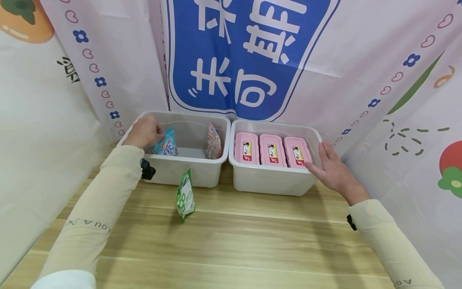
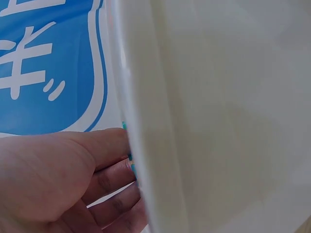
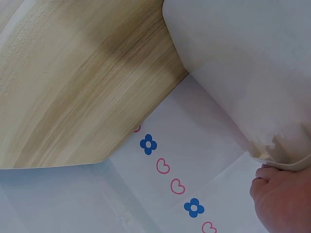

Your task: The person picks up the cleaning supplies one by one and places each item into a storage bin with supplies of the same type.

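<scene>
My left hand (image 1: 144,132) reaches over the left side of a white plastic bin and pinches a blue snack packet (image 1: 169,143) that stands inside it. From the left wrist, its curled fingers show past the bin's wall (image 2: 209,121), with slivers of teal wrapper beside them. A pink packet (image 1: 214,143) leans at that bin's right end. On the right corner of a second white bin (image 1: 270,180) rests my right hand (image 1: 333,168), fingers extended along the rim and thumb over the front edge. Several fingers are hidden in the right wrist view.
Three pink lidded boxes (image 1: 273,150) stand in a row in the right bin. In front of the left bin, a green and white packet (image 1: 185,196) stands on the wooden table (image 1: 231,245). Printed cloth (image 1: 343,52) walls in the back and both sides.
</scene>
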### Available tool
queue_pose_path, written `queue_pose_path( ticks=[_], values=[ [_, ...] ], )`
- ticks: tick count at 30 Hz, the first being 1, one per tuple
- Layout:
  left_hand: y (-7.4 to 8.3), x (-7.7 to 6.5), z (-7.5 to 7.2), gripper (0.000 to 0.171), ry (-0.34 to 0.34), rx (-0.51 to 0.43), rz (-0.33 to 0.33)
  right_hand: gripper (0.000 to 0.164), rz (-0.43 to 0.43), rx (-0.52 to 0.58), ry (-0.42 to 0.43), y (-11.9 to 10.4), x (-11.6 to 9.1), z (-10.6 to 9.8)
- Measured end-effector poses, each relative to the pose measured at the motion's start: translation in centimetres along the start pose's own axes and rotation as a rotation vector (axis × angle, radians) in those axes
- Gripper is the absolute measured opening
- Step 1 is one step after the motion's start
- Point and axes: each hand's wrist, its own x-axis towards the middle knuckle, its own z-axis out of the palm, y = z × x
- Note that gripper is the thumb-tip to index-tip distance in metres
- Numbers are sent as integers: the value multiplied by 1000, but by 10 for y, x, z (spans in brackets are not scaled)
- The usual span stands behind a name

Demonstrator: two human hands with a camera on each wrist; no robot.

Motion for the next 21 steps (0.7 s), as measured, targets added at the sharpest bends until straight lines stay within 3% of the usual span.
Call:
queue_pose_path(
  ticks=[21],
  values=[
    [-3, -4, 0, 21, -12, 34, -14, 103, 6, 6, 2, -1, 0, 0]
  ],
)
